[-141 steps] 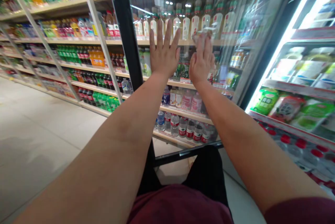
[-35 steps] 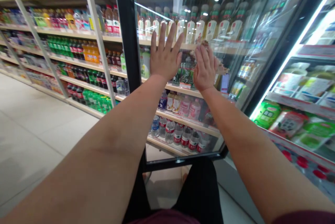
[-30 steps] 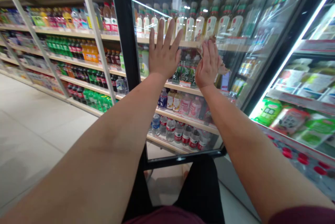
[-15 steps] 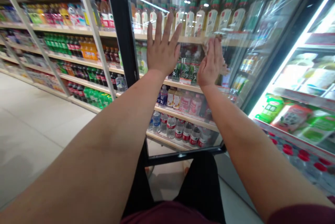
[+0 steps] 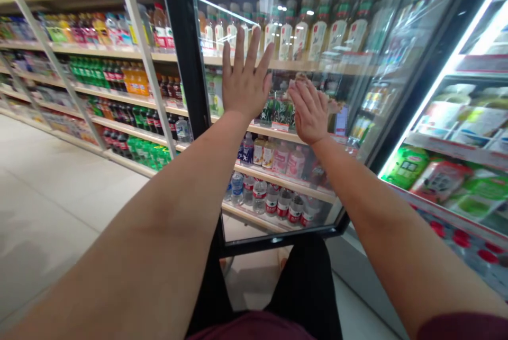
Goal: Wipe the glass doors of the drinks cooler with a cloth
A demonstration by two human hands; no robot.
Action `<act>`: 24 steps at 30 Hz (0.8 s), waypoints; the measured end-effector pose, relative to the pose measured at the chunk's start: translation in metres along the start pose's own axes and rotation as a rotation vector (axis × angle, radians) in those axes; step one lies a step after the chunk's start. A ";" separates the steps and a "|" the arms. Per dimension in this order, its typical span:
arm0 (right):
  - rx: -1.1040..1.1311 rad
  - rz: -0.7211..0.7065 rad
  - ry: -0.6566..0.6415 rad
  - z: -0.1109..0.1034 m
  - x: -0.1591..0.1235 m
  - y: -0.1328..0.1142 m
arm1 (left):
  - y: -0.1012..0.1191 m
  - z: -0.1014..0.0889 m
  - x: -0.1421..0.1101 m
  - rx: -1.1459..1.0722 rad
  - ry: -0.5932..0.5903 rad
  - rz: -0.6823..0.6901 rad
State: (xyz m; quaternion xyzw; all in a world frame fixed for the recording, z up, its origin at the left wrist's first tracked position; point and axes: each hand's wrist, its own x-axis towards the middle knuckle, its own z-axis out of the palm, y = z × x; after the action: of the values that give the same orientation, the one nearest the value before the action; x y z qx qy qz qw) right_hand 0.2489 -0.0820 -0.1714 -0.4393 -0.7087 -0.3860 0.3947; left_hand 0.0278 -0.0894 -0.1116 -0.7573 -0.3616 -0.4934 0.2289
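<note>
A glass door with a black frame stands swung out in front of me. My left hand lies flat on the glass, fingers spread, nothing in it. To the right and slightly lower, my right hand presses a crumpled, light brownish cloth against the pane. Parts of the cloth stick out above the fingers and beyond the hand's right side; the rest is hidden under the palm. Through the glass show shelves of bottles, among them tall white-labelled bottles and water bottles.
At right is the lit cooler interior with green and red packages and red-capped bottles. Long drink shelves with white uprights run along the left. Pale floor tiles lie below them. My knees are close under the door's bottom edge.
My right hand has slid left and down across the glass with the cloth, its fingers now tilted to the left. My left hand stays in place on the pane.
</note>
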 end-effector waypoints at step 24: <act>0.003 -0.218 0.140 0.020 0.012 0.012 | -0.006 0.003 0.001 -0.044 0.083 -0.006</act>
State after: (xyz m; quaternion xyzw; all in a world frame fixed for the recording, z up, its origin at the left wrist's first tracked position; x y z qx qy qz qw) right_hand 0.2523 -0.0564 -0.1662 -0.3312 -0.7235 -0.4551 0.3996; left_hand 0.0248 -0.0836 -0.1122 -0.7400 -0.3433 -0.5327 0.2255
